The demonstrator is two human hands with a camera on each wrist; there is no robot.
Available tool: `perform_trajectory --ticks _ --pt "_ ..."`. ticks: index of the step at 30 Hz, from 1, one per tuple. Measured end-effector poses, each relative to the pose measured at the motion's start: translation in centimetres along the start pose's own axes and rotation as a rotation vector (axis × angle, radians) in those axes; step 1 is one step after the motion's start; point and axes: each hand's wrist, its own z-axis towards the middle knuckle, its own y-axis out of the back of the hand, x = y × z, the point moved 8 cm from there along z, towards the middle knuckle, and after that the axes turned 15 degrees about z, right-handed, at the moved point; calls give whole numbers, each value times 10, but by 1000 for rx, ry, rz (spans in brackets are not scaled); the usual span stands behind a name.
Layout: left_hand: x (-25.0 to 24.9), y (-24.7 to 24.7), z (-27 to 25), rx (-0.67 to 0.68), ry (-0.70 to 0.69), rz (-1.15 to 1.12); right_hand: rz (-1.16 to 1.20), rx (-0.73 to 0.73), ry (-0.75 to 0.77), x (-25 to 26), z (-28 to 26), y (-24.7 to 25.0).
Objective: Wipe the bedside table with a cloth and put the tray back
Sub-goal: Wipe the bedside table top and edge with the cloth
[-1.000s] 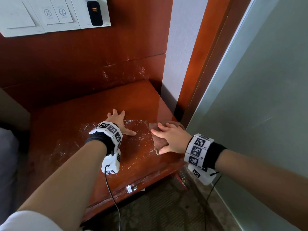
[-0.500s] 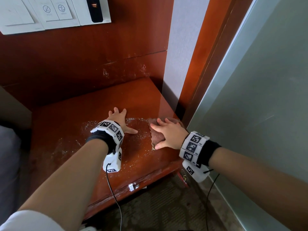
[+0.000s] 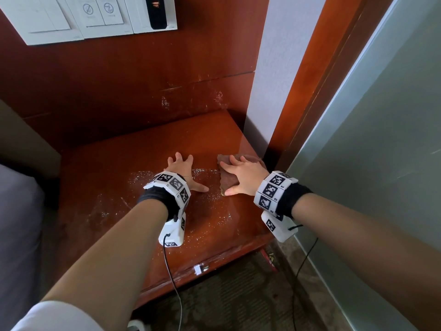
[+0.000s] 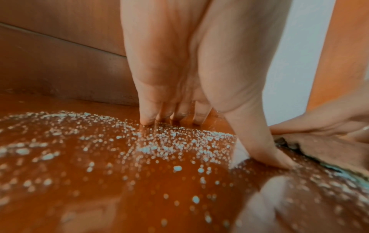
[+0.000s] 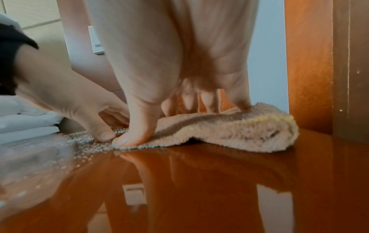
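A: What lies nearest you?

B: Item one, table (image 3: 114, 187): glossy red-brown top, front edge closest to you, white grains (image 3: 143, 175) scattered across its middle.

A: Your left hand?

B: Item two, left hand (image 3: 181, 167): flat on the table among the grains, fingers (image 4: 146, 119) straight and spread, tips down on the wood, thumb out toward the cloth. It holds nothing.

A: And your right?

B: Item three, right hand (image 3: 243, 174): palm down on the cloth (image 3: 229, 180), fingers stretched out over it, pressing rather than gripping; your thumb pins the near left corner to the wood.

A: Where is the cloth?

B: Item four: a brown, fuzzy cloth, rumpled, on the table's right side near the right edge, just beside your left thumb.

A: Beyond that?

B: Item five, wall panel (image 3: 119, 91): red-brown wood behind the table, white switch plates (image 3: 95, 17) mounted high. Item six, glass panel (image 3: 381, 139): frosted, on your right.
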Motion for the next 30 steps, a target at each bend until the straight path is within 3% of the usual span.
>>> perform_trajectory --ticks 11,30 --pt "0 1 -5 6 2 -11 3 16 67 8 -27 -16" --pt "0 5 1 1 -3 0 -43 14 28 21 25 1"
